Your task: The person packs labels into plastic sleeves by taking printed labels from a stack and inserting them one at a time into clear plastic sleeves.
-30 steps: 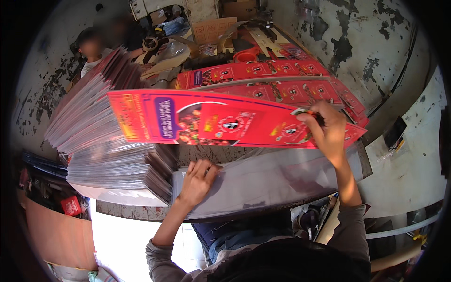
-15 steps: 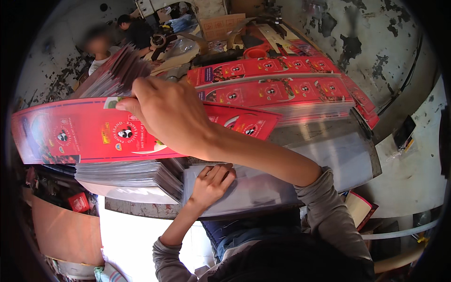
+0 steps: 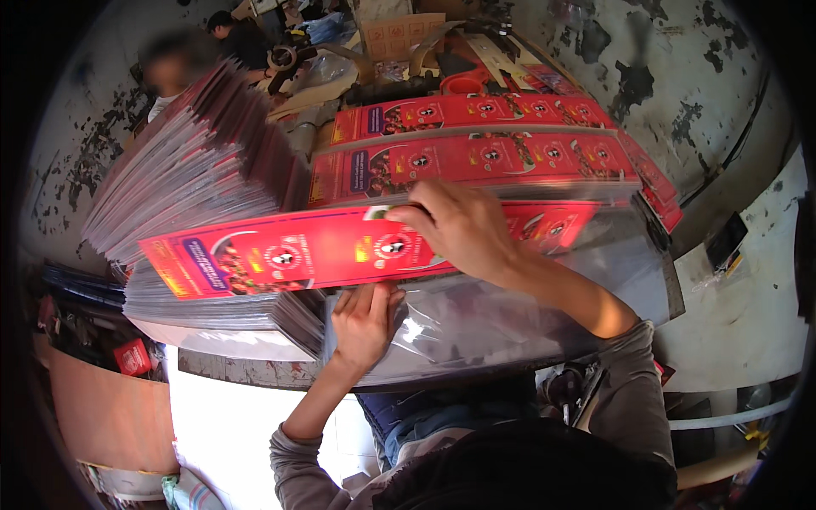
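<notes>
A long red printed strip [image 3: 331, 255] hangs across the middle, its upper edge pinched between the thumb and fingers of my right hand [image 3: 463, 228]. Below it, my left hand [image 3: 365, 327] is closed with bent fingers at the left end of a pile of clear plastic sleeves [image 3: 484, 327], seemingly gripping the top one's edge; the fingertips are partly hidden. Left of that hand lies a thick stack of clear-edged sheets [image 3: 225, 316]. A large fanned pile of sleeved red strips [image 3: 191, 174] leans behind the strip's left end. Behind my right hand rests a stack of red strips [image 3: 518, 161].
Farther back lies another row of red strips [image 3: 476, 115], with a red-handled tool [image 3: 465, 82] and cardboard scraps beyond. A dark phone-like object [image 3: 733, 238] is on the pale surface at right. Two people [image 3: 242, 42] are at the far left.
My right hand has moved to the right with the red strip, whose left end now lies nearer the middle. The fanned pile shows more fully. My left hand has stayed at the sleeves, shifting slightly.
</notes>
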The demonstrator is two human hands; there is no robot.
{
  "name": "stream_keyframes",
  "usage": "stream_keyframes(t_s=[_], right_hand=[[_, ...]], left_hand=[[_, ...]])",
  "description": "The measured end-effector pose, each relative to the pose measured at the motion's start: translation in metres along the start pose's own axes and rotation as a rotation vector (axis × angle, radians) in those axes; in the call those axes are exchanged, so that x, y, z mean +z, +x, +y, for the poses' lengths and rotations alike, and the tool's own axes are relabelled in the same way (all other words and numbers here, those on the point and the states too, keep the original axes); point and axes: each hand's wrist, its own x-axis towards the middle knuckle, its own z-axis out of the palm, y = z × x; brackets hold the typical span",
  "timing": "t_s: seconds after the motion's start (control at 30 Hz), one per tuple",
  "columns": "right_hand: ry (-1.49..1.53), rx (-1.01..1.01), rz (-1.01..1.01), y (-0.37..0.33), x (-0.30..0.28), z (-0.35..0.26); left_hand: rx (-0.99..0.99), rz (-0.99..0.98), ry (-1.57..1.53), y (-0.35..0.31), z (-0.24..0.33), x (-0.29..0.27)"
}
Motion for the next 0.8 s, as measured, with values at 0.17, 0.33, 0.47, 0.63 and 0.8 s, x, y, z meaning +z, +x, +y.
stream_keyframes(t_s=[0.17,0.33,0.47,0.63,0.8], right_hand=[[-0.086,0.096,-0.053,-0.038,-0.067,0.055],[-0.127,0.245,-0.114,-0.063,-0.118,0.112],[-0.108,0.328,-0.13,-0.07,-0.128,0.13],[-0.274,0.218,-0.041,-0.06,-0.13,0.12],[-0.355,0.224,0.135,-0.038,-0.129,0.108]], left_hand=[[-0.04,0.028,0.04,0.003,0.002,0.0],[-0.152,0.071,0.08,0.001,-0.006,0.001],[-0.166,-0.027,0.067,0.002,-0.008,-0.001],[-0.059,-0.143,0.02,0.009,-0.005,-0.002],[0.017,-0.297,-0.037,0.012,-0.005,-0.005]])
